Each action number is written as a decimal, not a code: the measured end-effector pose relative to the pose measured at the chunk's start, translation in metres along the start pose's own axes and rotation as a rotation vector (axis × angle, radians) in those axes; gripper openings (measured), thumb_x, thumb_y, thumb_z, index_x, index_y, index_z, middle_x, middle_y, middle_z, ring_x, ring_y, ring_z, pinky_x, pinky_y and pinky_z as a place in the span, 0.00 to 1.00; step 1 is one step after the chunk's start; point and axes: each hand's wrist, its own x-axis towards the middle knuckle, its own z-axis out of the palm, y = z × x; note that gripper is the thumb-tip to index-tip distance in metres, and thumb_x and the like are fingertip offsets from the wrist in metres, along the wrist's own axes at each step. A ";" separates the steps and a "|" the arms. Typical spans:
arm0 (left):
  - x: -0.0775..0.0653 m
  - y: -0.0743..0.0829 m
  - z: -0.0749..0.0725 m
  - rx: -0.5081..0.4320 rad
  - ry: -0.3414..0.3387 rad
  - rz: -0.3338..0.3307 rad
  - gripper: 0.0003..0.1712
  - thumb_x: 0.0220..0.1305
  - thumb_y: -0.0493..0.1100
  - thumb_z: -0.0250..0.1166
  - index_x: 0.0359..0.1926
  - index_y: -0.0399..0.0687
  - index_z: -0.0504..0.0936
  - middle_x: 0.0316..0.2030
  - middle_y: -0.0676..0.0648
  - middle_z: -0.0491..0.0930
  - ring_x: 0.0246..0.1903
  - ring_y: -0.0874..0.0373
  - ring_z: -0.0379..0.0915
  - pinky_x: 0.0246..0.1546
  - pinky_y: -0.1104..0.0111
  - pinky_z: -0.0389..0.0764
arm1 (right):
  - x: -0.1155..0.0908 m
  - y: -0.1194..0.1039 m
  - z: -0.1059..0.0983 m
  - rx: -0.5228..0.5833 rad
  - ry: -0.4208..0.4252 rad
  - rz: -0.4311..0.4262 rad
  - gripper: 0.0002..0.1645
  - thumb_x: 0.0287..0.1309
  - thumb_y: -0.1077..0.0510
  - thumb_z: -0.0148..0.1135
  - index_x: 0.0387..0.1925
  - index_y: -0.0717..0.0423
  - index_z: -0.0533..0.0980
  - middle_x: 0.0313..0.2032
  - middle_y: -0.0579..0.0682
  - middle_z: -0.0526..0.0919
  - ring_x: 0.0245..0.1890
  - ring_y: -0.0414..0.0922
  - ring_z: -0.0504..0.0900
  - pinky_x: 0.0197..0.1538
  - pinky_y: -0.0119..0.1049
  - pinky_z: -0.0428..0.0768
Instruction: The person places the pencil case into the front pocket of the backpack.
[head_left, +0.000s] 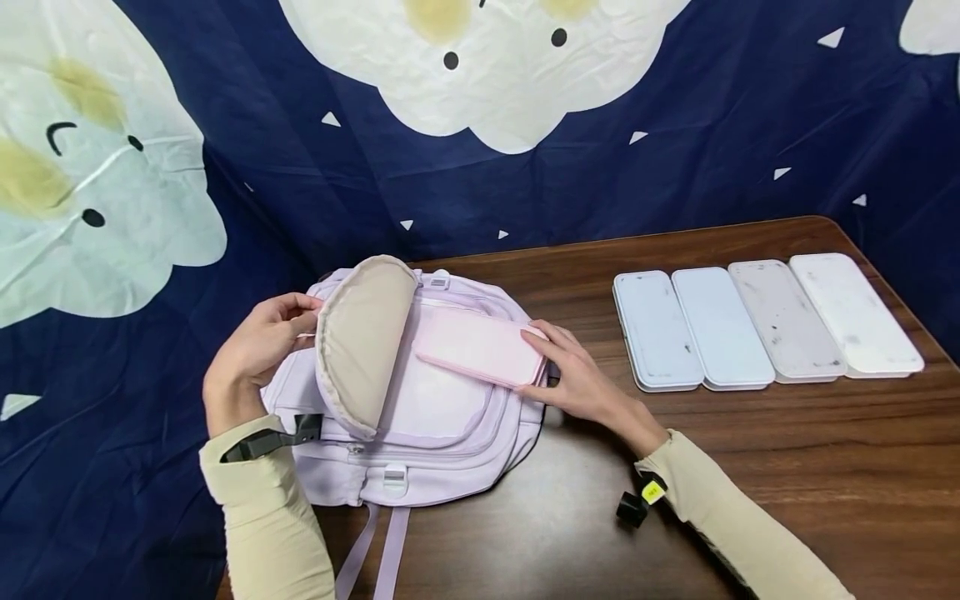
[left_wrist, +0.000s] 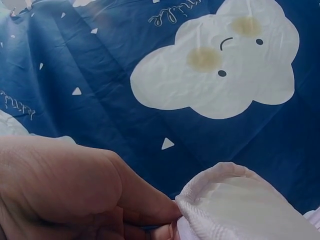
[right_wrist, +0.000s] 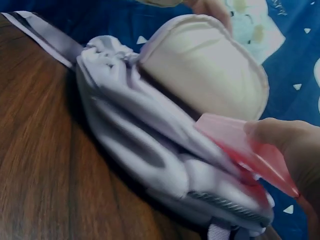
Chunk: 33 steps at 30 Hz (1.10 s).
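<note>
Head view: left hand (head_left: 251,358) fingers pinch the rim of the beige-lined padded flap (head_left: 363,342) of the lilac fabric backpack (head_left: 420,417), holding the opening apart. Right hand (head_left: 581,379) fingers clamp the end of a flat pink plastic case (head_left: 480,346), angled over that opening. Four pale flat cases (head_left: 765,321) lie just beside one another on the brown wooden table (head_left: 825,467). Backpack interior hidden; left fingertips partly hidden behind the flap.
</note>
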 end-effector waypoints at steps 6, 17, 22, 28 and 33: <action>0.002 0.001 -0.001 0.055 -0.004 -0.006 0.09 0.71 0.35 0.49 0.48 0.32 0.66 0.34 0.59 0.74 0.34 0.69 0.73 0.37 0.77 0.79 | 0.007 -0.001 0.013 0.035 -0.027 0.036 0.50 0.45 0.43 0.74 0.67 0.56 0.65 0.67 0.57 0.63 0.67 0.52 0.61 0.66 0.53 0.64; 0.003 0.004 -0.001 0.003 -0.014 0.012 0.08 0.69 0.32 0.49 0.47 0.32 0.66 0.33 0.59 0.74 0.32 0.69 0.73 0.35 0.78 0.78 | 0.038 -0.005 0.028 0.032 -0.064 0.025 0.48 0.47 0.44 0.73 0.66 0.59 0.65 0.67 0.58 0.63 0.67 0.53 0.61 0.67 0.50 0.64; 0.003 0.010 0.006 0.018 -0.023 0.038 0.08 0.70 0.34 0.49 0.47 0.32 0.67 0.32 0.59 0.75 0.29 0.68 0.73 0.33 0.77 0.77 | 0.053 -0.010 0.036 0.026 -0.111 0.031 0.48 0.49 0.45 0.72 0.67 0.60 0.64 0.68 0.60 0.62 0.69 0.54 0.60 0.69 0.49 0.61; 0.005 0.014 0.010 0.008 -0.033 0.044 0.07 0.69 0.33 0.49 0.46 0.33 0.67 0.29 0.59 0.75 0.26 0.67 0.72 0.27 0.77 0.74 | 0.068 -0.017 0.048 0.006 -0.151 0.039 0.48 0.50 0.45 0.72 0.67 0.61 0.63 0.69 0.62 0.60 0.70 0.56 0.59 0.70 0.49 0.61; 0.003 0.015 0.012 -0.036 -0.038 0.048 0.06 0.69 0.32 0.49 0.45 0.33 0.67 0.28 0.58 0.75 0.26 0.67 0.72 0.27 0.77 0.73 | 0.078 -0.021 0.059 -0.016 -0.170 0.045 0.49 0.49 0.44 0.72 0.67 0.61 0.63 0.69 0.62 0.60 0.70 0.55 0.59 0.70 0.47 0.60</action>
